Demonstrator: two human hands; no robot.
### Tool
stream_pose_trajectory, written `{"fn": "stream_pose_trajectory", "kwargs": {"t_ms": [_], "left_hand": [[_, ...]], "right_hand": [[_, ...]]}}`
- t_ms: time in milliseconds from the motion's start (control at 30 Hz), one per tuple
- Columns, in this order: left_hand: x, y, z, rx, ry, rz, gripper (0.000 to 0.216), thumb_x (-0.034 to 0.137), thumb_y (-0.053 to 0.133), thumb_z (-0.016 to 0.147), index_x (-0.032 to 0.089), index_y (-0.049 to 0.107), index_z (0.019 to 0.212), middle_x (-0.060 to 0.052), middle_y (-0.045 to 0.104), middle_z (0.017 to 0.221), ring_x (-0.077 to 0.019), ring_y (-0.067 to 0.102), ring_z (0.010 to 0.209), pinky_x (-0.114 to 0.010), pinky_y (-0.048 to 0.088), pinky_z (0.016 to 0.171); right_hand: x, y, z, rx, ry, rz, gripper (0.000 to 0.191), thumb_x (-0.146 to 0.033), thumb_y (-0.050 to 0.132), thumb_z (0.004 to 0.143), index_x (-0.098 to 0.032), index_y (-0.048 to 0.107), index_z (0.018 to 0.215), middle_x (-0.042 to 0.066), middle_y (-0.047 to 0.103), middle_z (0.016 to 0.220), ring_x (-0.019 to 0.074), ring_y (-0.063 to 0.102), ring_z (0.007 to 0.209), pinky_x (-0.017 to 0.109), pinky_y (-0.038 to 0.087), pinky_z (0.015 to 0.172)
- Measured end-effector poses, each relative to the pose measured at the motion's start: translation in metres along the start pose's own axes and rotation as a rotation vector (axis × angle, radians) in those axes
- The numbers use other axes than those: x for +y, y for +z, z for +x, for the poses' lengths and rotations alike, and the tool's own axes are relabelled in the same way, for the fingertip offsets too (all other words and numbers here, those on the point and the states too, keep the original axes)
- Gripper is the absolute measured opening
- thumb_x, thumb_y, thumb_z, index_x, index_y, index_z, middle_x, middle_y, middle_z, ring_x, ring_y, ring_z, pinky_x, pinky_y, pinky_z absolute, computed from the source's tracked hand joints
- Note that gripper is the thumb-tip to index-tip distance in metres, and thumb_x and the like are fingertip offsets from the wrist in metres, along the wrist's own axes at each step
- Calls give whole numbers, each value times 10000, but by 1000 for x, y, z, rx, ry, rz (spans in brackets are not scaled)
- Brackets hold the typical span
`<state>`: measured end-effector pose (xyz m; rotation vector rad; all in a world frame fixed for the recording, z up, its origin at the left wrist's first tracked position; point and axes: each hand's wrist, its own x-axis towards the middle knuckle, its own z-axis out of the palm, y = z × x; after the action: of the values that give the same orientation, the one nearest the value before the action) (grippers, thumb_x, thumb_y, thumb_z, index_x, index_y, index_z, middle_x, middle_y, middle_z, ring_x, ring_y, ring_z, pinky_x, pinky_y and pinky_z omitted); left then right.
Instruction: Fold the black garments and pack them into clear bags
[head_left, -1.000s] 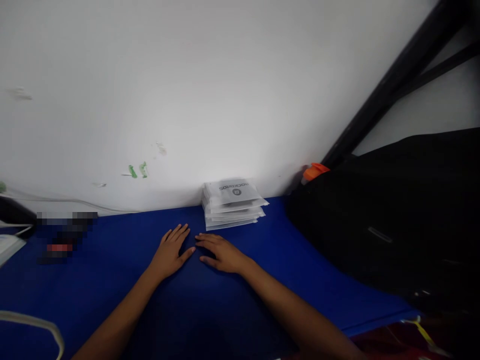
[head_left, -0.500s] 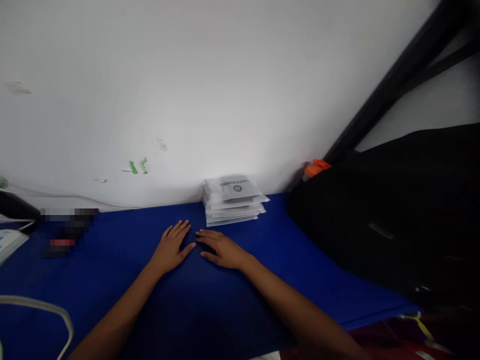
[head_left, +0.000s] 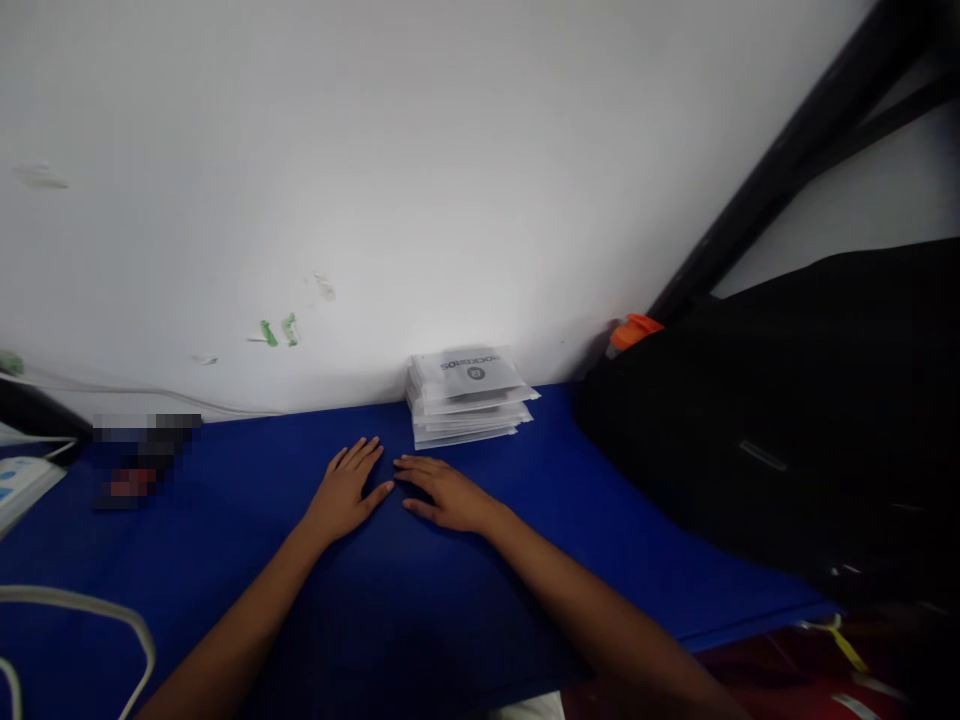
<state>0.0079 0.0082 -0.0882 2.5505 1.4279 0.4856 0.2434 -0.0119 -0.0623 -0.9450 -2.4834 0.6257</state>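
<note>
My left hand (head_left: 348, 492) lies flat on the blue table cover (head_left: 255, 500), fingers spread and nothing in it. Beside it, my right hand (head_left: 444, 494) rests on the same cover, palm down with its fingers apart and holding nothing. A narrow gap separates the two hands. Just beyond them, against the wall, is a stack of white plastic packets (head_left: 472, 395) with dark print on the top one. Neither hand touches the stack.
A large black bag or cloth (head_left: 780, 420) covers the right side, with an orange object (head_left: 634, 332) behind it. At left are a blurred-out dark item (head_left: 150, 460), a white box-like object (head_left: 26, 485) and a pale cable (head_left: 82, 600). A white wall (head_left: 450, 180) rises behind.
Both hands keep their pose on the table. The whole view has shifted very slightly, with no object moved.
</note>
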Motion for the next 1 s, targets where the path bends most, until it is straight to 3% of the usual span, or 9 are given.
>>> {"fn": "stream_pose_trajectory", "kwargs": {"t_ms": [267,400,500,667,733,867,1000], "left_hand": [[1,-2,0,-20,-5,10,605,570,404,951,210,428,1437,-101,418,1519,-281,325,1436,-518,252,1166],[0,-1,0,-13,5,2,609,583,399,949,217,432,1435,-104,418,1519,-280,330,1434,-513,259,1163],[0,-1,1,-11,2,-3,611,585,400,949,221,426,1440,-101,419,1519,-281,323,1437,-517,249,1166],[3,-4,1,-37,-16,-17,620,581,395,952,203,420,1442,-105,401,1528,-282,302,1447,-526,233,1173],[4,-5,2,-43,-16,-26,619,579,387,955,202,416,1445,-106,396,1532,-282,295,1450,-530,228,1174],[4,-6,2,-44,-13,-40,625,593,373,954,206,422,1442,-101,391,1534,-283,291,1451,-528,223,1177],[4,-5,1,-42,-18,-62,616,574,403,949,187,441,1426,-109,393,1532,-287,288,1452,-533,212,1180]], "right_hand": [[-1,2,1,46,2,-7,388,-308,564,930,-170,567,1293,138,543,1406,250,468,1331,452,385,1102],[-6,-1,-2,273,-78,11,287,-253,473,952,-210,598,1207,103,647,1248,211,577,1180,410,483,1005],[-4,-12,-7,463,-119,-96,311,-197,439,927,-226,590,1197,109,660,1203,231,593,1134,456,482,986],[14,-47,-13,679,10,-453,404,-118,438,860,-207,569,1231,135,619,1267,284,526,1226,521,413,1032],[23,-63,-13,695,67,-580,467,-88,453,820,-172,544,1270,145,584,1319,296,484,1269,508,393,1054],[36,-90,-7,587,209,-745,595,-77,507,737,-134,509,1329,165,555,1345,330,464,1268,510,352,1072],[46,-105,-3,551,255,-812,514,-95,533,749,-132,575,1260,160,634,1224,322,541,1124,472,404,985]]}}
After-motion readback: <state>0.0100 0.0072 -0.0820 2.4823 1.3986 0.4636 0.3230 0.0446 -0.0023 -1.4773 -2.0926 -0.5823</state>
